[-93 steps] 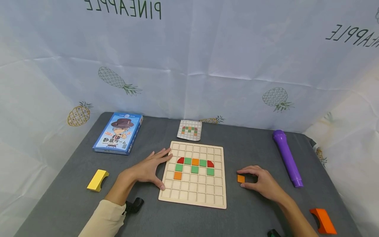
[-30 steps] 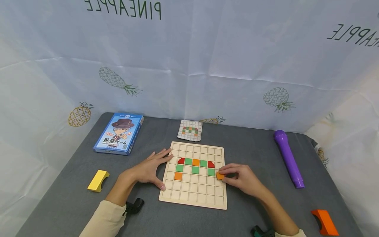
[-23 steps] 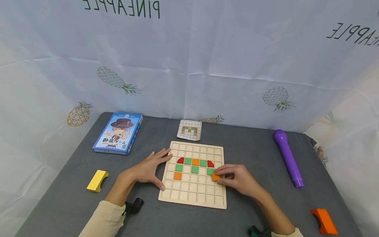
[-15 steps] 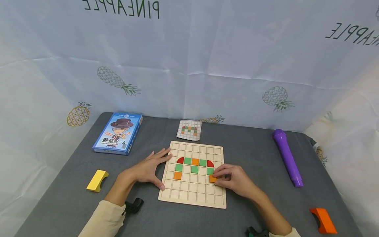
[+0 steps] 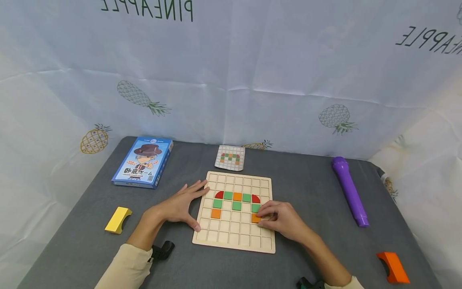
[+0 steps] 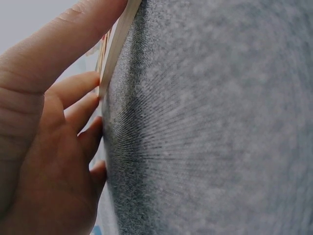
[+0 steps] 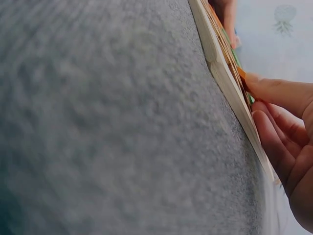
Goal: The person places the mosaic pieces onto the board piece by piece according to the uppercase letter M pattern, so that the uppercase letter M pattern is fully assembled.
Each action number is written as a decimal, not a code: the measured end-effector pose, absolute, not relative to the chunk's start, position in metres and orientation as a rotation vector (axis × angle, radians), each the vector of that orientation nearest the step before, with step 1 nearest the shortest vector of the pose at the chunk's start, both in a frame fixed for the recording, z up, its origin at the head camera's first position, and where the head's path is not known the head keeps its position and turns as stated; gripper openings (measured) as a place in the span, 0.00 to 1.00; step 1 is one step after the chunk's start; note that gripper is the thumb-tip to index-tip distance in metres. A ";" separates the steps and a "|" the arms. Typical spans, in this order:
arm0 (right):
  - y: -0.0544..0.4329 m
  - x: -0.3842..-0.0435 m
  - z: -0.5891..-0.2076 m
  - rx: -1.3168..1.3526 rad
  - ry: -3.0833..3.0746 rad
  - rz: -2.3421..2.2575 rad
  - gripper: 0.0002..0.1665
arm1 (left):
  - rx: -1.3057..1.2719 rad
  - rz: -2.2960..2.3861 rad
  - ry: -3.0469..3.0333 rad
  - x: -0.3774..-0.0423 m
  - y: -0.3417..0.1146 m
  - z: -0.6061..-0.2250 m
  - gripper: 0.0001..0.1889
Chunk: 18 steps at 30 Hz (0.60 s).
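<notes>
A wooden grid board (image 5: 234, 237) lies on the dark table, bearing red quarter-round, green square and orange square tiles in an arch-like pattern. My left hand (image 5: 180, 204) rests on its left edge, thumb and fingers spread; the left wrist view shows them at the board's rim (image 6: 117, 44). With thumb and fingertips my right hand (image 5: 283, 218) pinches an orange square tile (image 5: 255, 218) at the cell just below the right-hand green tile (image 5: 255, 208). From the right wrist view, that orange tile (image 7: 241, 73) looks slightly tilted under the thumb.
Behind the board lies a pattern card (image 5: 229, 157) with a like arrangement. A blue game box (image 5: 143, 162) and a yellow arch block (image 5: 118, 220) are at left. At right are a purple microphone-shaped stick (image 5: 350, 192) and an orange arch block (image 5: 393, 267). A patterned cloth hangs behind.
My right hand has carried the orange tile leftward from the table beside the board, over its right edge, to the cell below the green tile. My left hand has stayed on the board's edge.
</notes>
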State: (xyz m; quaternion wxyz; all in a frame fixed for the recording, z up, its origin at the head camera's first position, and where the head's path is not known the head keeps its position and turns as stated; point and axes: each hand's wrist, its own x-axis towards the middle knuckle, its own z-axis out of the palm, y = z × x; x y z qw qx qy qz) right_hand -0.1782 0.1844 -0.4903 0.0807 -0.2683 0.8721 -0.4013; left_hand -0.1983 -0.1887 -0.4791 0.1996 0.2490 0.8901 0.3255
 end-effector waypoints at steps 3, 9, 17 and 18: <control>0.182 -0.177 -0.490 -0.809 2.613 -1.199 0.10 | 0.696 0.906 2.492 -0.198 -0.189 -0.479 0.64; 0.181 -0.176 -0.492 -0.843 2.626 -1.208 0.09 | 0.710 0.906 2.494 -0.197 -0.189 -0.478 0.64; 0.182 -0.176 -0.492 -0.861 2.623 -1.192 0.08 | 0.707 0.909 2.494 -0.197 -0.190 -0.478 0.64; 0.182 -0.176 -0.491 -0.863 2.622 -1.188 0.08 | 0.703 0.908 2.494 -0.197 -0.190 -0.478 0.64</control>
